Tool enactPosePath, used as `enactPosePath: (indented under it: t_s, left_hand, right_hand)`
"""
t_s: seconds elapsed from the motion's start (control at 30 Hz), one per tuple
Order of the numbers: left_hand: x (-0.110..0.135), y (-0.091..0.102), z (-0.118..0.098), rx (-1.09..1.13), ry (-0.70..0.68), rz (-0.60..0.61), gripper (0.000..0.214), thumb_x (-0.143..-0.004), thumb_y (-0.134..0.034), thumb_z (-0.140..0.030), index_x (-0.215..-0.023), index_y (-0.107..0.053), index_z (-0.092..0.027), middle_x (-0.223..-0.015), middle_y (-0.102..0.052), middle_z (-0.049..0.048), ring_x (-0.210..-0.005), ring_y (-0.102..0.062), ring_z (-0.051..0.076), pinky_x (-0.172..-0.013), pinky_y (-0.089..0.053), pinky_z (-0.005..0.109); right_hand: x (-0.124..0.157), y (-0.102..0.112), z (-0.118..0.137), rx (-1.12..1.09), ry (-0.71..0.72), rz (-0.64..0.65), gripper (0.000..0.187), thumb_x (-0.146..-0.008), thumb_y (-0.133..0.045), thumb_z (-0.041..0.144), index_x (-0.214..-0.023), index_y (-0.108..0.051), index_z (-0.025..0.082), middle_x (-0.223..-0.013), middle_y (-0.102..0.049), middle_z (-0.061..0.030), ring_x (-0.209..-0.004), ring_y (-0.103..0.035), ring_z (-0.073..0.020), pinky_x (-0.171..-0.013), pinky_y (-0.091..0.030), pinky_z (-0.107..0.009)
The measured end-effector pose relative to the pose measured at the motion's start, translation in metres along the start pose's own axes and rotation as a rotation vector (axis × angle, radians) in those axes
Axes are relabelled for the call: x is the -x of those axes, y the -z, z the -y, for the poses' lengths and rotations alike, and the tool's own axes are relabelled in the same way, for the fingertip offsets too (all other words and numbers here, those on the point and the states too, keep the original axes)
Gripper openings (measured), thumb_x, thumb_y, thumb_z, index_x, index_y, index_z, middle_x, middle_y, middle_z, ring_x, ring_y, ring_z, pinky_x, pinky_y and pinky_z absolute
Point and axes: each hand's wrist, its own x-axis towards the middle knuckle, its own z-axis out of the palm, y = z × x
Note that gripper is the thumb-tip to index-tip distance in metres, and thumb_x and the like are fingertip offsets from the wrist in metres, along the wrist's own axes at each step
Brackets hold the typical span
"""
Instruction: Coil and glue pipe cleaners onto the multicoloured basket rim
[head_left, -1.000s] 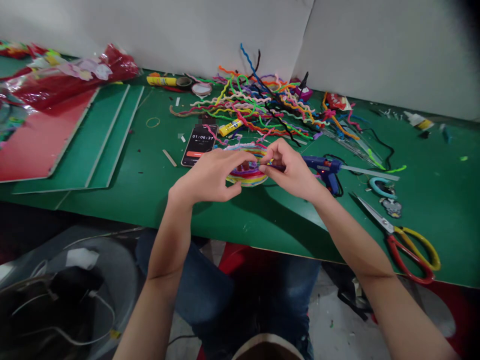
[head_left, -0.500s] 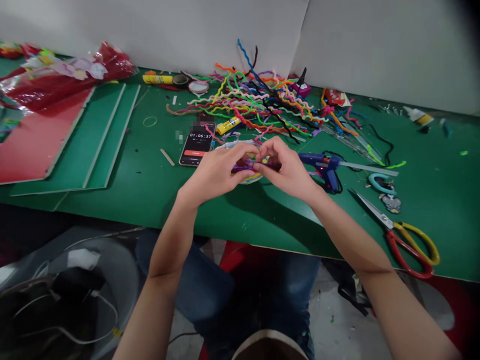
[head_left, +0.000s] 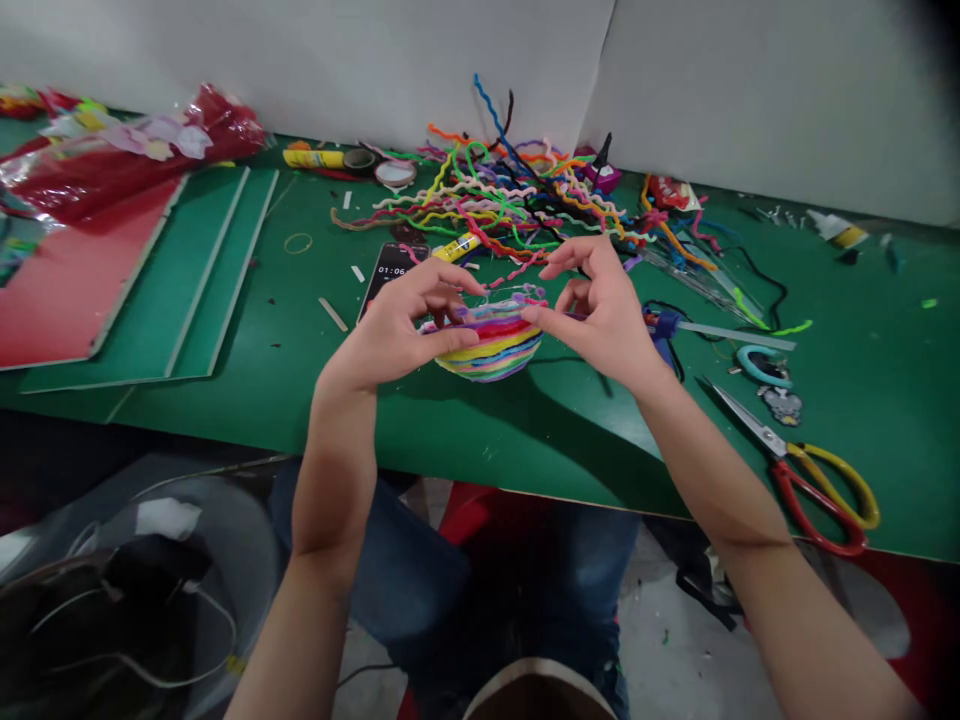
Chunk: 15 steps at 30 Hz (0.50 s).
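While the striped pipe-cleaner bowl (head_left: 491, 348) is held just above the table (head_left: 487, 440), it is gripped between the two hands. The left hand (head_left: 397, 325) is clamped on the bowl's left side, the thumb pressed against the coloured bands and the fingers curled over the rim. The right hand (head_left: 607, 320) is kept open, its fingers spread apart above the rim, and only the thumb tip is laid against the bowl's right edge; a loose purple end seems to lie there, though the view is too small to be sure. A phone (head_left: 388, 268) is partly hidden behind the left hand's fingers. A blue glue gun (head_left: 664, 325) is seen just beyond the right hand, and a heap of pipe cleaners (head_left: 510, 200) is spread beyond both hands. Scissors (head_left: 817, 480) are set well apart, to the right of the right forearm.
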Motion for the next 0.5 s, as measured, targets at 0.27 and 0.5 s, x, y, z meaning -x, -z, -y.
enactPosePath:
  t_s: [0.27,0.5]
  left_hand:
    - [0.004,0.009,0.008,0.191,0.013,0.073,0.046,-0.073,-0.071,-0.055,-0.101,-0.055,-0.022,-0.091,-0.065,0.0025,-0.081,-0.065,0.013,-0.063,-0.053,0.022]
    - [0.005,0.018,0.009,-0.027,-0.025,0.173,0.044,-0.079,-0.062,-0.056,-0.106,-0.060,-0.021,-0.096,-0.068,0.0058,-0.084,-0.066,0.015,-0.070,-0.054,0.025]
  right_hand:
    - [0.001,0.002,0.005,-0.046,0.004,0.072,0.036,-0.080,-0.067,0.044,-0.106,-0.052,0.023,-0.093,-0.060,-0.0010,-0.066,-0.054,-0.0095,-0.052,-0.043,-0.023]
    - [0.003,-0.001,0.007,0.010,0.047,0.242,0.018,-0.083,-0.063,0.035,-0.091,-0.061,0.019,-0.082,-0.063,0.0015,-0.053,-0.044,-0.0050,-0.050,-0.035,-0.022]
